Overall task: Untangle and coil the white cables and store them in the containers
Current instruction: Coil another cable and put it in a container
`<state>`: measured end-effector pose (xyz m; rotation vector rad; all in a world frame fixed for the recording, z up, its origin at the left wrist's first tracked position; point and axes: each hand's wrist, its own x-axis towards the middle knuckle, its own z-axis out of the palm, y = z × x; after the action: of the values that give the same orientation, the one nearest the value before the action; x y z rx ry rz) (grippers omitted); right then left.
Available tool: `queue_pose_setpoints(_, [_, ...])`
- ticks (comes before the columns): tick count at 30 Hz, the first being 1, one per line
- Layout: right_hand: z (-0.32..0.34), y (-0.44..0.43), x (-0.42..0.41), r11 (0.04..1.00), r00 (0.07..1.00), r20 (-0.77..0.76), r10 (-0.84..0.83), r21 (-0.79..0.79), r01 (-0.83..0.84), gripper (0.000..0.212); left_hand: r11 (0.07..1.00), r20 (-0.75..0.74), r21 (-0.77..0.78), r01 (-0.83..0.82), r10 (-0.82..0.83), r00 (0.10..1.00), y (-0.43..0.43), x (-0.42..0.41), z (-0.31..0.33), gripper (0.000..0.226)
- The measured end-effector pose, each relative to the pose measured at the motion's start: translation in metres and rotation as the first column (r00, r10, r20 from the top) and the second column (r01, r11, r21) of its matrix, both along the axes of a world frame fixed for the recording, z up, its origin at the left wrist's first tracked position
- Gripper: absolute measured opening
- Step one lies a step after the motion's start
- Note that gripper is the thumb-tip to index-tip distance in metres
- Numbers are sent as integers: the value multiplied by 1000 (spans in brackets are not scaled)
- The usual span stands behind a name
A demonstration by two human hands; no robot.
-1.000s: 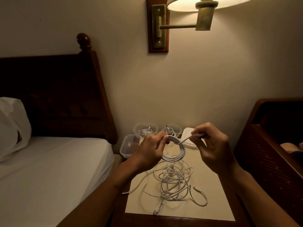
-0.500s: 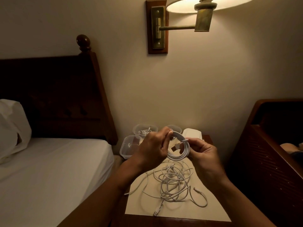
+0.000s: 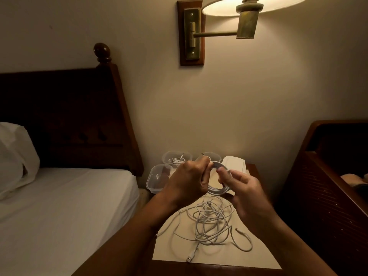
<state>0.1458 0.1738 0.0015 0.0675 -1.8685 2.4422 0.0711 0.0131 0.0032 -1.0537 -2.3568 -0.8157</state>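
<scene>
Left grip (image 3: pixel 187 182) is covering the left side of the coil (image 3: pixel 218 189) & most of the back container (image 3: pixel 211 155), contents not showing. Lamp shade (image 3: pixel 254 5) is running off the top edge, pillow (image 3: pixel 14 156) off the left. Plug (image 3: pixel 190 258) at the desk (image 3: pixel 199 270) front is looking too small to ID.

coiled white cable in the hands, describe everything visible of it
The coiled white cable is thin, smooth, plastic-looking cord wound into a round loop of several turns. It is held upright above the tangled cables, the left hand gripping its left side, the right hand pinching its right.
</scene>
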Motion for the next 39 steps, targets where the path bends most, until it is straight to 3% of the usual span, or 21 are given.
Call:
queue_pose_setpoints(3, [-2,-7,-2,948,984,-95,-153,269,173,13,999,46,35,-16,14,999,3,-1,-4,17])
queue_pose_setpoints(5, [-2,-6,-2,885,978,-142,-150,421,197,14,998,68,56,-37,33,997,3,1,-5,16])
queue_pose_setpoints(7, [1,-5,-3,815,981,-154,-116,550,182,29,996,96,71,-56,49,994,2,2,-7,15])
queue_pose_setpoints(9, [1,-5,-2,721,979,-169,-115,664,200,59,994,134,86,-68,56,989,2,3,-8,17])
queue_pose_setpoints(11, [-1,-5,-1,566,942,-293,-162,755,332,74,992,171,95,-80,63,983,3,1,-8,19])
queue_pose_setpoints(15, [-7,-6,-2,116,791,-594,-148,784,610,31,988,192,91,-121,102,976,7,-2,-10,22])
queue_pose_setpoints(18, [-3,-12,-1,6,835,-537,-121,840,542,18,985,156,95,-145,129,979,11,-1,-8,23])
queue_pose_setpoints(21, [-3,-12,-2,-53,907,-411,-93,912,408,24,983,124,90,-161,149,981,14,-1,-5,22])
queue_pose_setpoints(23, [-2,-11,-5,27,939,-339,-59,940,341,17,982,94,73,-172,165,982,15,1,-4,20])
queue_pose_setpoints(26, [-1,-4,-10,307,966,-259,10,920,244,10,978,89,111,-176,167,982,13,0,-4,16])
queue_pose_setpoints(29, [-2,9,-7,579,965,-250,83,800,157,19,972,123,136,-191,175,977,6,-3,-5,16])
queue_pose_setpoints(32, [-4,21,-3,787,973,-184,139,617,4,21,967,219,200,-156,111,969,3,-2,-2,18])
queue_pose_setpoints(34, [-4,28,-2,815,974,-158,161,578,-41,25,966,266,222,-132,70,961,4,0,2,19])
queue_pose_setpoints(37, [-8,32,-3,673,970,-215,116,735,83,29,974,313,209,-92,22,950,5,4,0,20])
queue_pose_setpoints(39, [-12,33,-6,628,962,-272,37,755,190,21,976,320,199,-88,20,947,5,5,-3,18])
